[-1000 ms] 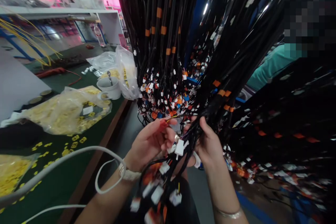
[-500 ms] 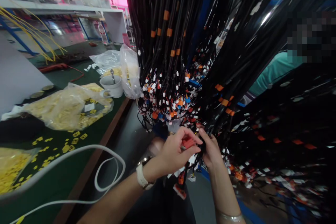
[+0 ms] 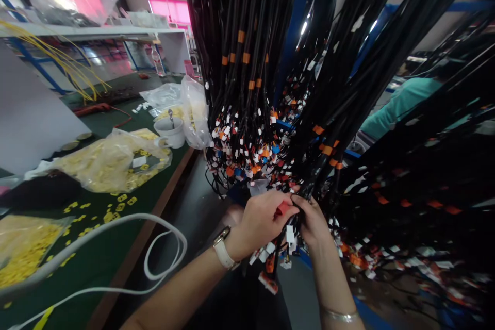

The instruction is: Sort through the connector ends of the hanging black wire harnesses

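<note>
My left hand (image 3: 263, 219), with a white-strapped watch at the wrist, is curled around small red pieces (image 3: 284, 209) that look like plastic connector parts. Its thumb and fingertips come together beside my right hand (image 3: 314, 223). The right fingers are pinched close to the left fingertips, at the lower ends of a hanging bundle of black wire harnesses (image 3: 309, 180); what they grip is too small to make out. Just below both hands dangle white connectors (image 3: 290, 234) and an orange-and-white connector (image 3: 268, 283).
More black harnesses (image 3: 240, 77) with orange tape hang ahead. At left, a green-topped bench (image 3: 127, 247) carries a bag of yellow parts (image 3: 112, 160), a white cup (image 3: 170, 132) and a looped white cable (image 3: 154, 221). A person in a teal top (image 3: 406, 105) is at right.
The fingertips of both hands have drawn closer together, and the left hand has closed more over the red pieces. The view has shifted slightly.
</note>
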The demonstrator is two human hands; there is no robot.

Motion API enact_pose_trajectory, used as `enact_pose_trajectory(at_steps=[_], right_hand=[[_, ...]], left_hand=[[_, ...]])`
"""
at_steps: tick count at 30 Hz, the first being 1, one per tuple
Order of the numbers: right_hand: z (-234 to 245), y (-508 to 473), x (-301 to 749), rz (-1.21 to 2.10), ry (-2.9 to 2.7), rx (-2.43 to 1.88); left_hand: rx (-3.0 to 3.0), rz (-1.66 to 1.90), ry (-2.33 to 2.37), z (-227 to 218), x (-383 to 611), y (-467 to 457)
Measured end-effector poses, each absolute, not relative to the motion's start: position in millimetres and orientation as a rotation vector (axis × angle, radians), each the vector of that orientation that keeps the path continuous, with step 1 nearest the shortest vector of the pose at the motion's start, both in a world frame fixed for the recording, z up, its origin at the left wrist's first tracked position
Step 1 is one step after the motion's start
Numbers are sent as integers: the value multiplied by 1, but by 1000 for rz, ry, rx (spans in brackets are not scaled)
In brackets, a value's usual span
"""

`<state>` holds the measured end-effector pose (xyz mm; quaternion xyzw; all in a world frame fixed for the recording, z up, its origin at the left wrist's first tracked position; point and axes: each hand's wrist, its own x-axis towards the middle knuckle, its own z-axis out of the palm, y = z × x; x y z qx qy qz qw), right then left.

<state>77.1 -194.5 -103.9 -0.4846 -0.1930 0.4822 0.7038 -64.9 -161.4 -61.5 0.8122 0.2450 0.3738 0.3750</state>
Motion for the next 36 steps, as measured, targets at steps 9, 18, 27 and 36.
enact_pose_trajectory(at_steps=[9, 18, 27, 36], right_hand=[[-107, -194, 78, 1085, -431, -1034], [-113, -191, 79, 1029, -422, -1055], [-108, -186, 73, 1035, -351, -1015], [-113, -191, 80, 1121, -400, -1027]], left_hand=[[1462, 799, 469, -60, -70, -163], [1526, 737, 440, -57, -73, -155], [2201, 1054, 739, -70, -62, -158], [2611, 796, 1025, -77, -52, -153]])
